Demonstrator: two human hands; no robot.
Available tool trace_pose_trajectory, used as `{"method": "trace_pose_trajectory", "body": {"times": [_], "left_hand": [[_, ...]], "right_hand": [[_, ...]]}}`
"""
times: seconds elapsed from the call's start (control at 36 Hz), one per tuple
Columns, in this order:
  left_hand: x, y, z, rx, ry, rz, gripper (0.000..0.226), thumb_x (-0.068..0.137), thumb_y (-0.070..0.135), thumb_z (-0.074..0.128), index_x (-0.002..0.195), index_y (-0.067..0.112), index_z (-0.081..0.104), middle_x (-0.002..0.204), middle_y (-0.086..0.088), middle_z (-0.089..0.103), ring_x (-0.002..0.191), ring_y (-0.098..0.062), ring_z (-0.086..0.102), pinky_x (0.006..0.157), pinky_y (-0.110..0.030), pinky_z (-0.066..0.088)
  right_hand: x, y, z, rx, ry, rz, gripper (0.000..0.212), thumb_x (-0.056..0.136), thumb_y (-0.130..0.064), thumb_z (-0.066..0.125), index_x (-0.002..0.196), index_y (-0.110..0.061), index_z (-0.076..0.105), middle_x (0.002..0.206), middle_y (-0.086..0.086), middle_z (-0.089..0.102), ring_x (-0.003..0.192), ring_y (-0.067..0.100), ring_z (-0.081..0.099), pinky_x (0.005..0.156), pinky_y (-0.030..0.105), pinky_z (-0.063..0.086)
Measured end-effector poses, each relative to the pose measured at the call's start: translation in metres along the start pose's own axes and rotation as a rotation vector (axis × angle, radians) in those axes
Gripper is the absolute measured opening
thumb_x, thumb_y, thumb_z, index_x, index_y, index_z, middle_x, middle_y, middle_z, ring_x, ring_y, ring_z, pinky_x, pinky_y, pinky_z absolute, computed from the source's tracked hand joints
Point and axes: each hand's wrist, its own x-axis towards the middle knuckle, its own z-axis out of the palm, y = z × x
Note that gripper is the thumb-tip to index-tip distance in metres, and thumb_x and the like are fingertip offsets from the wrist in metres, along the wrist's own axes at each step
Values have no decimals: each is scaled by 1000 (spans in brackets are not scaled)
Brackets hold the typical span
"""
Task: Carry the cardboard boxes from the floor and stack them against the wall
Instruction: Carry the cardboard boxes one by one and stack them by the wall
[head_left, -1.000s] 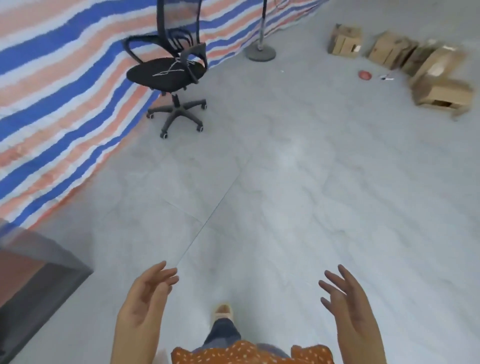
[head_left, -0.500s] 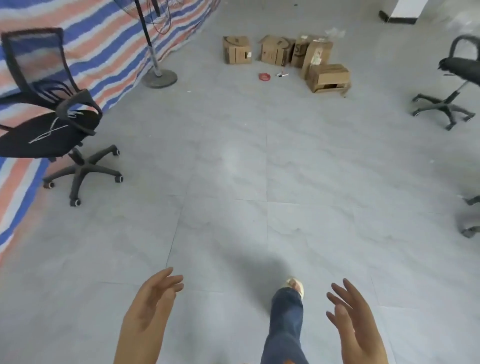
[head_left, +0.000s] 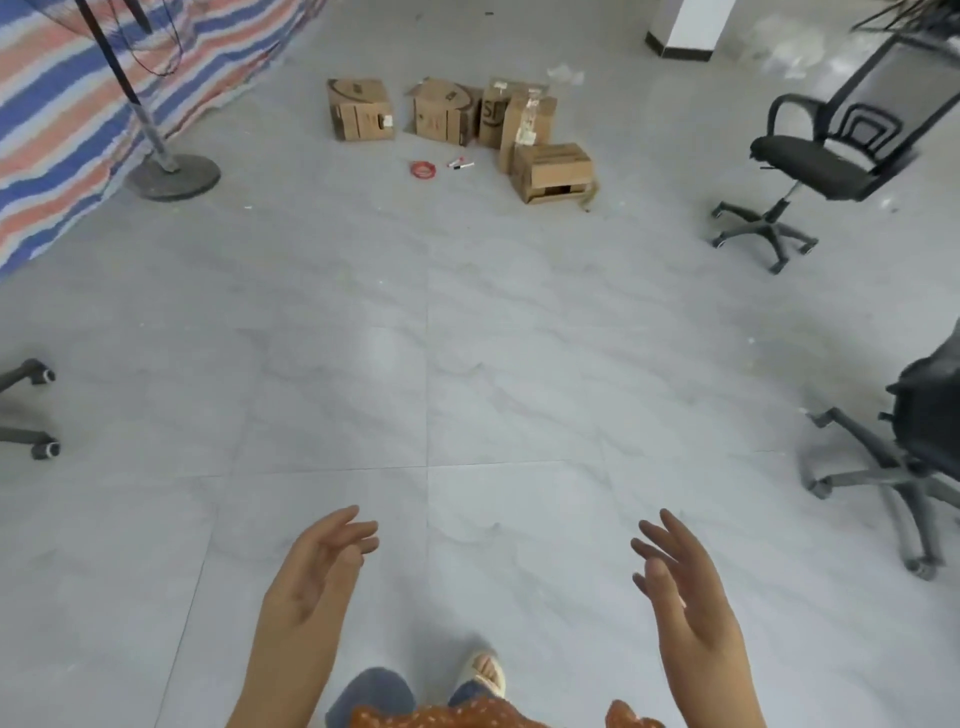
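Several brown cardboard boxes sit in a loose group on the grey tile floor far ahead: one box (head_left: 359, 109) apart at the left, an open-flapped box (head_left: 441, 111) beside it, a tall narrow box (head_left: 529, 124) and a low box (head_left: 553, 171) nearest me at the right. My left hand (head_left: 319, 566) and my right hand (head_left: 680, 582) are held out low in front of me, palms facing each other, fingers apart, holding nothing. Both hands are far from the boxes.
A fan stand's round base (head_left: 174, 176) stands by the striped tarp (head_left: 62, 104) at the left. Black office chairs stand at the right (head_left: 810, 166) and near right (head_left: 914, 457); chair casters (head_left: 31, 410) show at the left edge. A red ring (head_left: 423, 169) and markers (head_left: 461, 164) lie before the boxes.
The view has swung right and moved forward, so the boxes now lie straight ahead and closer. Both hands stay open and empty in the same pose.
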Motion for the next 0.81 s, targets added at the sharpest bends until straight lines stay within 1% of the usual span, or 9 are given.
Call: {"method": "trace_pose_trajectory", "body": {"times": [0.03, 0.08, 0.19, 0.28, 0.44, 0.53, 0.64, 0.72, 0.81], "left_hand": [[9, 2, 9, 9, -12, -14, 33, 70, 55, 65, 101, 42, 67, 103, 7, 72, 99, -11, 68, 93, -32, 51], [30, 7, 25, 11, -17, -27, 26, 73, 48, 61, 98, 45, 67, 103, 7, 72, 98, -11, 68, 96, -41, 51], [79, 11, 51, 49, -22, -59, 23, 73, 44, 59, 94, 50, 66, 102, 9, 72, 97, -9, 67, 95, -43, 50], [121, 13, 70, 80, -15, -89, 26, 69, 52, 58, 94, 52, 65, 100, 11, 71, 96, -9, 68, 95, -44, 51], [236, 33, 119, 86, -35, -73, 50, 66, 63, 54, 106, 35, 62, 101, 16, 69, 96, -6, 66, 99, -46, 47], [299, 56, 141, 49, -53, -66, 29, 87, 46, 63, 110, 28, 61, 103, 13, 69, 97, -8, 66, 100, -47, 47], [381, 93, 167, 62, -80, -11, 28, 85, 35, 62, 110, 23, 63, 101, 9, 72, 96, -8, 67, 102, -49, 44], [435, 109, 187, 64, -131, -4, 28, 85, 43, 62, 109, 29, 64, 101, 11, 71, 98, -8, 66, 102, -48, 44], [474, 118, 208, 76, -162, 1, 45, 69, 60, 56, 106, 36, 65, 103, 11, 71, 101, -7, 66, 102, -46, 45]], "right_hand": [[12, 2, -3, 4, -9, 16, 25, 85, -57, 55, 108, -64, 52, 118, -28, 61, 108, -3, 60, 87, 18, 51], [36, 7, -6, -8, -10, 31, 37, 72, -61, 50, 109, -62, 52, 118, -28, 61, 108, -4, 60, 86, 15, 51], [88, 13, -5, -15, -29, 75, 30, 90, -47, 53, 105, -71, 49, 118, -30, 60, 109, -3, 60, 88, 18, 51], [131, 20, 4, -33, -21, 100, 40, 81, -40, 48, 105, -73, 48, 118, -30, 60, 109, -3, 60, 89, 23, 51], [244, 18, 32, -35, 27, 100, 37, 81, -44, 47, 109, -68, 48, 120, -28, 59, 111, -1, 60, 90, 29, 50], [302, 6, 44, 18, 79, 111, 26, 88, -56, 51, 113, -60, 49, 120, -26, 60, 111, 2, 60, 89, 31, 51], [383, -16, 65, 41, 147, 87, 50, 63, -87, 49, 108, -66, 52, 119, -25, 62, 109, 1, 61, 89, 31, 50], [434, -23, 79, 39, 121, 101, 32, 74, -77, 48, 106, -71, 49, 119, -27, 60, 110, 1, 61, 90, 32, 50], [473, -26, 83, 31, 117, 119, 45, 67, -84, 45, 109, -68, 49, 119, -28, 60, 109, -1, 61, 90, 30, 50]]}}
